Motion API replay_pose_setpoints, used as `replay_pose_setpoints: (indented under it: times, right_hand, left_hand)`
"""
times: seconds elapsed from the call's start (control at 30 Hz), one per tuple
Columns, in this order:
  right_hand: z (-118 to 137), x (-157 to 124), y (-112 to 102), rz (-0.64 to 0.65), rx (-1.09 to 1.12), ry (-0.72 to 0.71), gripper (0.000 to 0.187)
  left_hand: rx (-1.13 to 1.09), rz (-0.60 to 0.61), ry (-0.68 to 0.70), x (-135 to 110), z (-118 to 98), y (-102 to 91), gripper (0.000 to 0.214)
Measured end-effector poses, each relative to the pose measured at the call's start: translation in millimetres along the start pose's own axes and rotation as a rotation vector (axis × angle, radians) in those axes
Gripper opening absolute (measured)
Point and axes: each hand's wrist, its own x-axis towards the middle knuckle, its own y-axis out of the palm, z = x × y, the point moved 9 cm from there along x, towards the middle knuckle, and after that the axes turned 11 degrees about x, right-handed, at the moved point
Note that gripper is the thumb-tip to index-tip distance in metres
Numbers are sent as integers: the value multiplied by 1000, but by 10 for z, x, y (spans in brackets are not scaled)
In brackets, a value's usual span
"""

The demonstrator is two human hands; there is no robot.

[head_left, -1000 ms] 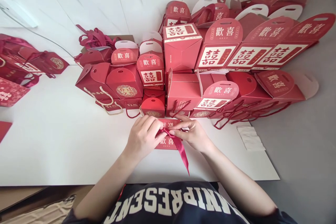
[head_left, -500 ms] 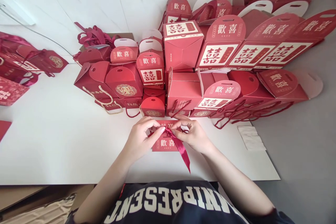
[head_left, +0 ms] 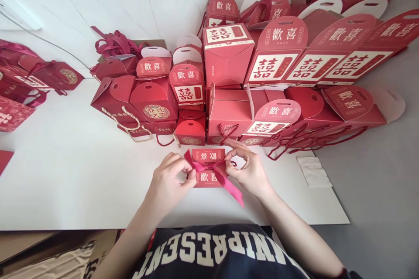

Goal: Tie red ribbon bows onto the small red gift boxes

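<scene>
Our left hand (head_left: 168, 178) sits at nine o'clock from our right hand (head_left: 248, 170), its fingers (head_left: 185, 166) curled into a tight pinch. Our right forefinger (head_left: 237, 144) and thumb (head_left: 229, 168) curve into an open ring. Our left forearm (head_left: 131, 239) reaches in from seven o'clock, our right forearm (head_left: 301, 237) from five o'clock.

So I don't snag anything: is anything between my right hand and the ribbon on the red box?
Nothing visible stands in the way. Your right hand is right beside the ribbon on the box. The stacked boxes lie beyond it, not between.
</scene>
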Motion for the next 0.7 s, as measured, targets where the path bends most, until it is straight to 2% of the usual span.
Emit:
replay_pose_setpoints:
  times: [0.1, 0.23, 0.37, 0.47, 0.53, 0.6, 0.7]
  right_hand:
    - [38, -10, 7, 9, -34, -64, 8]
    - [105, 35, 42, 141, -2, -58, 12]
    - [233, 86, -32, 167, -7, -107, 15]
    - [329, 104, -85, 127, -113, -179, 14]
    - [362, 105, -60, 155, -140, -190, 15]
    - [384, 90, 2, 224, -135, -183, 16]
    - [416, 26, 108, 328, -162, -169, 19]
  left_hand:
    - [72, -41, -14, 5, 81, 3, 12]
    - [17, 68, -43, 86, 164, 64, 12]
    - [-30, 125, 2, 126, 61, 101, 36]
    - [-59, 191, 43, 104, -20, 185, 40]
    - [-70, 224, 48, 93, -18, 214, 41]
    - [-68, 243, 58, 100, 7, 202, 40]
    - [-83, 280, 119, 137, 21, 152, 23]
